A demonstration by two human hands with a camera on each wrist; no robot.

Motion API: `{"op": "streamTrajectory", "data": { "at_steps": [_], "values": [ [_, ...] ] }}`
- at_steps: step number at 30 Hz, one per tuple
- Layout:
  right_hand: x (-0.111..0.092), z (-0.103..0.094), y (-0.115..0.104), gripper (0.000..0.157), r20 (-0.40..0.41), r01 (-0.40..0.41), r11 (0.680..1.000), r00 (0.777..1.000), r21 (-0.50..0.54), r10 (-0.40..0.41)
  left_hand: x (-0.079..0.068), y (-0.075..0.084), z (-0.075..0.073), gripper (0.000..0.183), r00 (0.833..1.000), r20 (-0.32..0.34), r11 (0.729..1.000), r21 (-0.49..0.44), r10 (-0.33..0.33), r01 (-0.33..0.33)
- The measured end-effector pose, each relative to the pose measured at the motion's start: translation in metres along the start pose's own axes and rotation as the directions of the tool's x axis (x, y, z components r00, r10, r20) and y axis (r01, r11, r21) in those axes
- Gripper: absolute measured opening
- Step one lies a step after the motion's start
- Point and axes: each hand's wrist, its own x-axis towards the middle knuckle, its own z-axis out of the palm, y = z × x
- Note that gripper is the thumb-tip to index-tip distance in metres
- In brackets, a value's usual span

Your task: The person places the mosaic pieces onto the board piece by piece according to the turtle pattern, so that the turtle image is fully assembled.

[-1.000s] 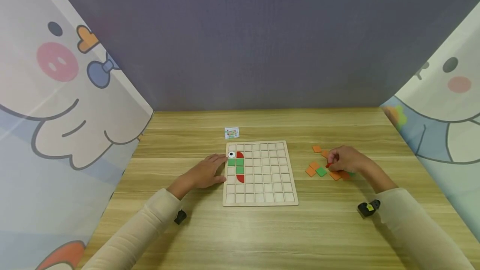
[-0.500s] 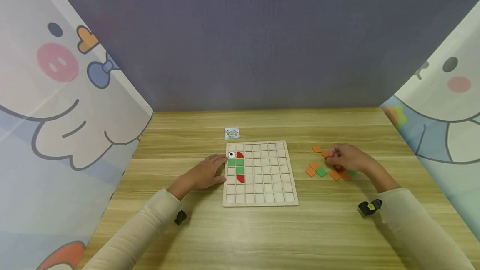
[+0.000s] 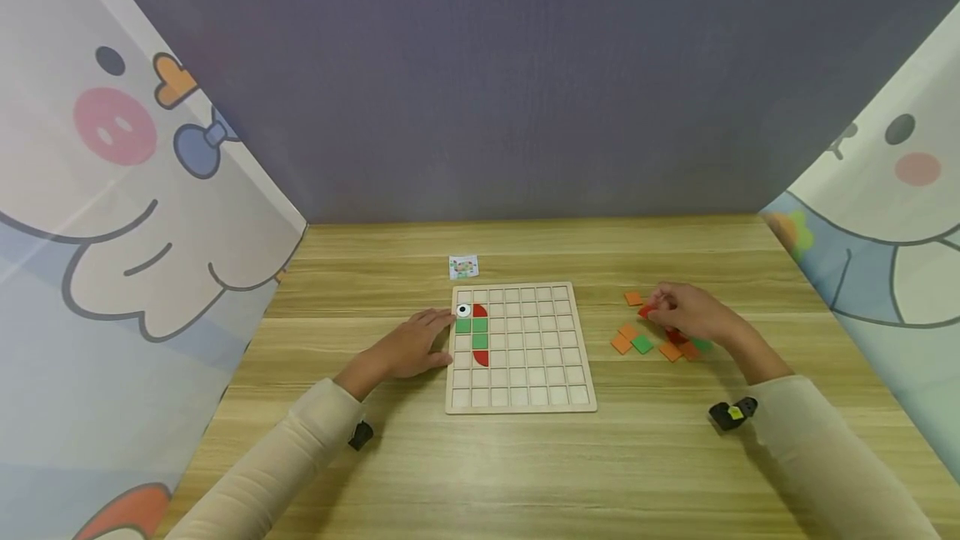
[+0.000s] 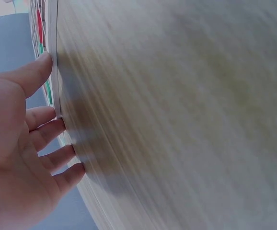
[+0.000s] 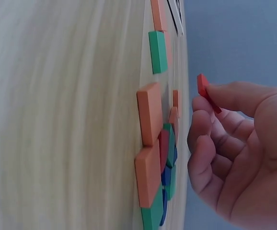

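Right wrist view: 1 red piece [image 5: 202, 86] pinched between thumb [image 5: 241, 97] and fingers [image 5: 201, 125].

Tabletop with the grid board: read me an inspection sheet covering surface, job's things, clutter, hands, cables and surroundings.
Surface: wood-grain table.
Job's things: grid board holding one eye tile, two red tiles and three green tiles; printed card beyond it.
Clutter: loose tiles right of the board, orange, green, red and blue, some touching.
Hands: left hand at the board's left edge; right hand pinches a red piece.
Cables: nothing seen.
Surroundings: grey wall behind, cartoon-printed panels both sides.
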Motion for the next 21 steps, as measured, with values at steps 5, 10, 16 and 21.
{"op": "streamTrajectory", "data": {
  "at_steps": [5,10,16,21],
  "values": [
    [0.004,0.004,-0.002,0.021,-0.011,-0.040,0.998,0.999,0.051,0.040,-0.001,0.000,0.000,0.072,1.000,0.001,1.000,0.004,-0.004,0.004],
    [0.011,0.009,-0.009,0.031,-0.031,-0.028,0.997,0.999,0.071,0.030,-0.002,0.001,-0.001,0.072,1.000,0.000,1.000,-0.002,-0.007,0.007],
    [0.025,0.017,-0.015,0.030,0.008,-0.042,0.981,0.999,0.191,0.041,-0.002,0.001,-0.001,0.071,1.000,-0.005,1.000,0.005,0.003,-0.003],
    [0.036,0.025,-0.020,0.027,0.024,-0.049,0.968,0.999,0.247,0.045,-0.003,0.001,-0.001,0.071,1.000,-0.006,1.000,0.001,0.004,-0.004]
  ]
}}
